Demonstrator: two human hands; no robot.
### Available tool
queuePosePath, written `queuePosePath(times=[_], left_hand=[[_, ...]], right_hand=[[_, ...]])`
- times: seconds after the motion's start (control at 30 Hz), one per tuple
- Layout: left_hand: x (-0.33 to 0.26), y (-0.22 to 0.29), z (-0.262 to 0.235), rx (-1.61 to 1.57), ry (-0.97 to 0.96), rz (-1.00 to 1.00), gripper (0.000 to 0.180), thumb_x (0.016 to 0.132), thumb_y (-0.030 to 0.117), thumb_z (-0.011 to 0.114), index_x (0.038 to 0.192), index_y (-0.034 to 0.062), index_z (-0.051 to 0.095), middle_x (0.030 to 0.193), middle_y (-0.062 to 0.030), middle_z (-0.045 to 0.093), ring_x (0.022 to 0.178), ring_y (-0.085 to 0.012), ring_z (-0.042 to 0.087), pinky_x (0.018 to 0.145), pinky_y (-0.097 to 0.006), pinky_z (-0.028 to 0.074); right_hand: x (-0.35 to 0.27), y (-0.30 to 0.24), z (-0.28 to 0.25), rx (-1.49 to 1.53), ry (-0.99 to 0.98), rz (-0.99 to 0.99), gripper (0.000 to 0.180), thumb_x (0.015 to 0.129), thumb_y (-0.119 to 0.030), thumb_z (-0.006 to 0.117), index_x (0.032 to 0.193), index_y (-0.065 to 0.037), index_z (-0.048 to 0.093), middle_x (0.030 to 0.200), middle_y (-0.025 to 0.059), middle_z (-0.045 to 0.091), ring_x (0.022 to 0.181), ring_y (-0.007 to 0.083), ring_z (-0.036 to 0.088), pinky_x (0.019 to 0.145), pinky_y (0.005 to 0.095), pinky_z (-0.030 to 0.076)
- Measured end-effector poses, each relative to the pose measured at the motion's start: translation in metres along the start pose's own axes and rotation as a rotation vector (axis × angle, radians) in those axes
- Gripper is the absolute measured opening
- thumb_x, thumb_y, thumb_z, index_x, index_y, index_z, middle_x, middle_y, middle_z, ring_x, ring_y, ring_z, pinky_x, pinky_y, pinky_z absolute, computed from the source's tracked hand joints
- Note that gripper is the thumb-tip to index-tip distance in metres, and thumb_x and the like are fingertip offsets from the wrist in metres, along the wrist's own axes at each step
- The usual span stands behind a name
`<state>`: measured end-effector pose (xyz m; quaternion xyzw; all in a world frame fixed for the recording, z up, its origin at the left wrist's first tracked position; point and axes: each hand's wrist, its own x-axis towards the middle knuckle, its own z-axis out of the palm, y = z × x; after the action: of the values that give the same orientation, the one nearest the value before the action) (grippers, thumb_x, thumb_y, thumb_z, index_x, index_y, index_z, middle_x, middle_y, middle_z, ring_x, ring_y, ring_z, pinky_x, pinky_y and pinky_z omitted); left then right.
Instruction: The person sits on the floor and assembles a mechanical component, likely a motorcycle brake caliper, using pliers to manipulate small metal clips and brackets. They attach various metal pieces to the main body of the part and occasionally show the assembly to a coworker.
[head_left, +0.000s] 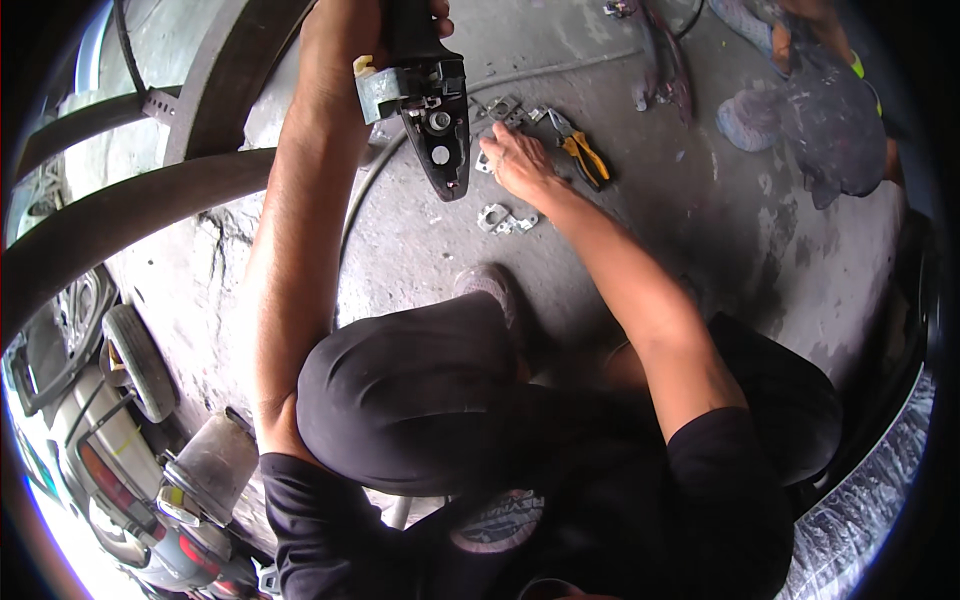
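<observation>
My left hand (347, 28), partly cut off at the top edge, grips a black plastic housing (449, 165). This car part tapers to a point below; a metal bracket (379, 95) is fixed to its side. Lower on the right, my right hand (520, 168) reaches to the floor with bent fingers, touching small metal parts. Whatever it pinches is hidden. A flat metal plate (503, 110) lies beyond its fingertips, and a loose silver bracket (508, 219) rests nearer to me. Beside the hand lie pliers (583, 155) with yellow and black handles.
At the upper right, another person (830, 125) is close by. A dark reddish part (665, 60) lies on the floor at the top. A curved dark frame (130, 195) crosses the left side. Below it stand a bucket (213, 460) and piled car parts (110, 480). A hose (365, 190) runs along the floor.
</observation>
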<state>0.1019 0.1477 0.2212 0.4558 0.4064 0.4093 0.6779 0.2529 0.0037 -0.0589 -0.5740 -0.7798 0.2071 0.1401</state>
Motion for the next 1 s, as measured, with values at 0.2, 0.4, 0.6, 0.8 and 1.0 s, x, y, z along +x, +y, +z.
queuePosePath(times=[0.2,0.4,0.6,0.8,1.0], left_hand=[[-0.001,-0.013,-0.012,-0.016,0.022,-0.035,0.033,0.11,0.026,0.048,0.135,0.0059,0.055,0.1,-0.0111,0.07,0.066,-0.0183,0.068,0.057,-0.034,0.058],[-0.003,-0.013,0.02,-0.241,-0.051,-0.142,0.027,0.112,0.025,0.041,0.13,0.0084,0.054,0.101,-0.0087,0.068,0.067,-0.0192,0.066,0.057,-0.033,0.058],[-0.013,0.006,0.066,-0.217,-0.222,-0.151,0.027,0.112,0.021,0.042,0.128,0.0042,0.055,0.098,-0.0106,0.067,0.067,-0.0183,0.065,0.058,-0.033,0.058],[-0.031,0.017,0.085,-0.15,-0.374,-0.154,0.03,0.111,0.023,0.047,0.132,0.0034,0.058,0.098,-0.0098,0.067,0.066,-0.0159,0.064,0.055,-0.03,0.056],[-0.038,0.018,0.081,-0.104,-0.401,-0.151,0.033,0.11,0.022,0.051,0.136,0.0036,0.058,0.094,-0.0083,0.067,0.064,-0.0139,0.063,0.053,-0.028,0.055]], right_hand=[[-0.011,-0.003,-0.032,0.635,-0.011,0.278,0.025,0.09,-0.015,0.07,0.111,-0.002,0.07,0.088,0.0143,0.073,0.08,0.0218,0.073,0.074,0.0349,0.06],[0.014,-0.004,-0.209,1.571,0.546,0.427,0.016,0.094,-0.006,0.075,0.104,0.004,0.068,0.089,0.0104,0.073,0.077,0.0197,0.073,0.072,0.0314,0.062],[0.039,-0.029,-0.362,1.089,0.614,0.044,0.023,0.096,-0.012,0.075,0.11,0.006,0.072,0.087,0.0082,0.074,0.074,0.0133,0.07,0.067,0.0253,0.057],[0.047,-0.023,-0.415,0.884,0.371,0.072,0.03,0.102,-0.018,0.069,0.121,0.004,0.073,0.084,0.0069,0.072,0.063,0.0112,0.065,0.057,0.0244,0.053],[0.034,-0.007,-0.43,1.071,-0.036,0.054,0.031,0.106,-0.021,0.06,0.124,0.001,0.072,0.079,0.0048,0.068,0.053,0.0086,0.057,0.045,0.023,0.039]])
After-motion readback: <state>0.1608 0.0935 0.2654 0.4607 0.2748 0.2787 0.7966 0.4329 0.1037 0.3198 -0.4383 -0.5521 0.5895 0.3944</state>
